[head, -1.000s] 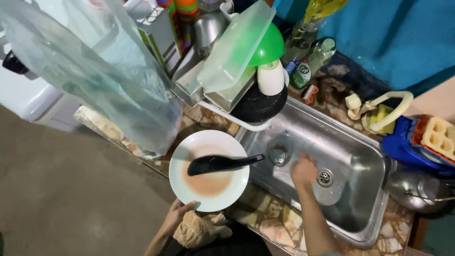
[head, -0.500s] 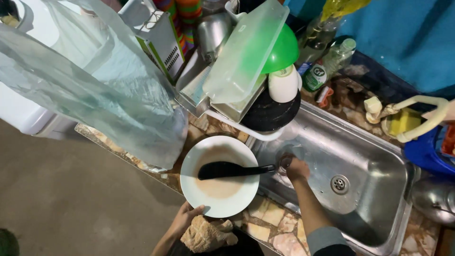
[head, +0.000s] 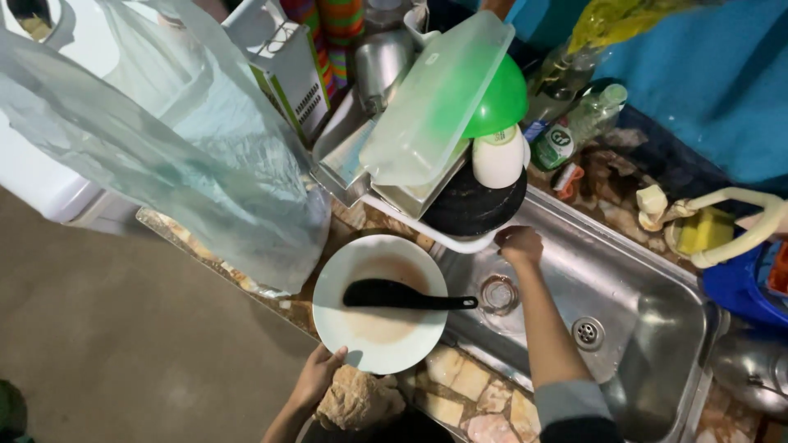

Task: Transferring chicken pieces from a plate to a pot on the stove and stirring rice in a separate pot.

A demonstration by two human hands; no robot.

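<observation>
My left hand holds the near rim of a white plate smeared with pale sauce, resting on the counter beside the sink. A black spoon lies across the plate, its handle reaching over the sink edge. My right hand is curled at the white rim of the dish rack, just under a black pan stacked there. Whether it grips the rim is unclear. A glass sits in the steel sink below that hand.
The rack holds a clear plastic lid, a green bowl and a white cup. A large clear plastic bag hangs at left. Bottles stand behind the sink; a yellow sponge at right. A brown cloth lies by my left hand.
My right hand moved from the sink basin up to the dish rack's rim. The plate and left hand stayed in place while the view shifted.
</observation>
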